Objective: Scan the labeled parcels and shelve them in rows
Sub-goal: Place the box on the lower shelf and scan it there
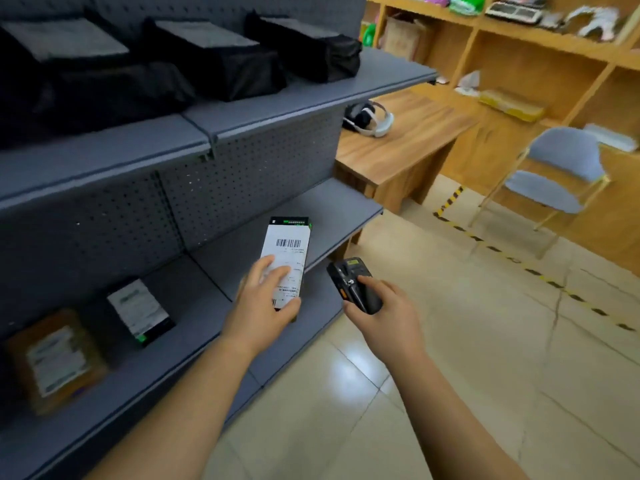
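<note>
My left hand (pixel 265 299) grips a slim black parcel (pixel 289 247) by its near end, white barcode label facing up, over the lower grey shelf (pixel 332 206). Just to its right, my right hand (pixel 381 306) holds a black handheld scanner (pixel 351 282), thumb on top, its head aimed toward the parcel. Two parcels lie on the same shelf to the left: a small black box with a white label (pixel 140 311) and a brown cardboard box with a label (pixel 57 358).
The upper grey shelf (pixel 311 95) carries several black bags (pixel 214 57). To the right are a wooden desk (pixel 405 147) with a white headset (pixel 369 119), a blue chair (pixel 554 174), wooden shelving (pixel 519 57) and tiled floor with striped tape (pixel 502 258).
</note>
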`<state>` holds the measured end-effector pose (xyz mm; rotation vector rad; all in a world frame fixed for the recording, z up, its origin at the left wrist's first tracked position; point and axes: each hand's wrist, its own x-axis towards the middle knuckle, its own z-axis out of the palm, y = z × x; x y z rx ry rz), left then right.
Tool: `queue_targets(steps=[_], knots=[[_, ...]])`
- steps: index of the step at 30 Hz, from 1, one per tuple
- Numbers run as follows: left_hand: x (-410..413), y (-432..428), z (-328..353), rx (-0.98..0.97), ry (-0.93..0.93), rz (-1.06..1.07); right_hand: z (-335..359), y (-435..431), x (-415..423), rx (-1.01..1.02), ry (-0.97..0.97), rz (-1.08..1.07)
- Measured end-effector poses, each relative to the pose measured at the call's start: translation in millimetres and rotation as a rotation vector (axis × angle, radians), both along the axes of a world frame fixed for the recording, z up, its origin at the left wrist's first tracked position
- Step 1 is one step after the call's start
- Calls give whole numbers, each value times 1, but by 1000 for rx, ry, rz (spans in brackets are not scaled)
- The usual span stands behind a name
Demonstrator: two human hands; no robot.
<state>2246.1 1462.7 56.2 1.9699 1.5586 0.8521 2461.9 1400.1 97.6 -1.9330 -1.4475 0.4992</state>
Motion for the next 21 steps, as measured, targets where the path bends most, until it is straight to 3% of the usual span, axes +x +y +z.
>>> queue_targets(steps=[12,21], knots=[[-49,60,-101,-193,-40,585,-99,187,-49,-170,1,529],[-38,99,-165,-279,72,843,-173,260,-65,-181,1,780]])
